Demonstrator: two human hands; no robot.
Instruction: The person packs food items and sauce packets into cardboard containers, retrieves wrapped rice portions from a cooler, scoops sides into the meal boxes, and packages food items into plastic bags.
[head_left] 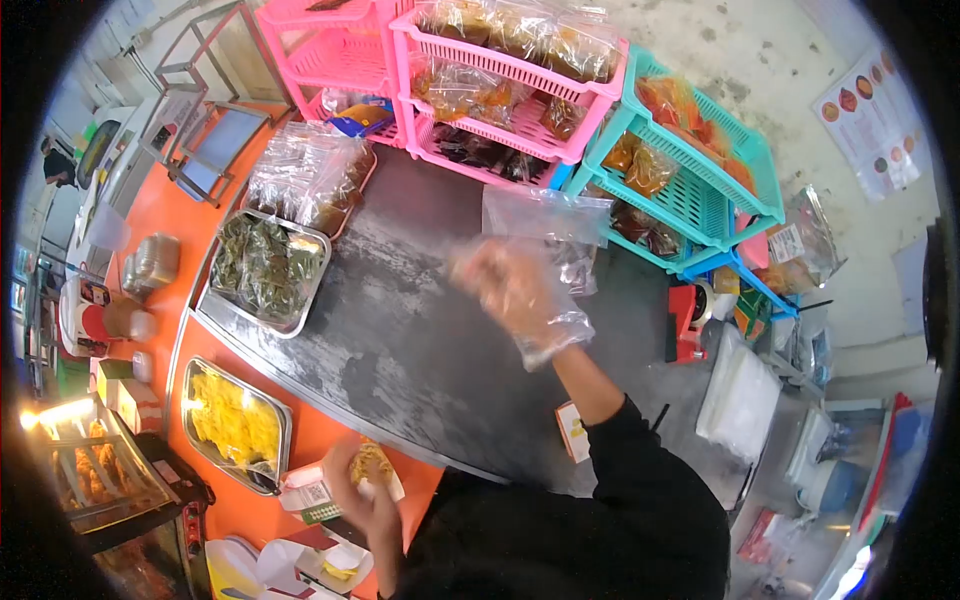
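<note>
Box (pixel 308 494) in white, red and green sits on an orange surface (pixel 325 425) beside our left hand (pixel 368 505), whose grip is loose, fingers parted; whether they touch the box, we cannot tell. Next to it, a pale container (pixel 374 464) of yellow food shows behind our fingers, and a metal tray (pixel 284 436) of bright yellow food lies just beyond. Over the dark counter (pixel 400 340), our right hand (pixel 508 288), in a clear plastic glove, is blurred, its fingers bent; we cannot tell whether that grip holds anything. A clear bag (pixel 540 212) lies near it, before pink baskets (pixel 520 50) and teal baskets (pixel 700 205) of bagged food. Across from us, a second tray (pixel 322 262) carries dark green, plastic-wrapped food.
</note>
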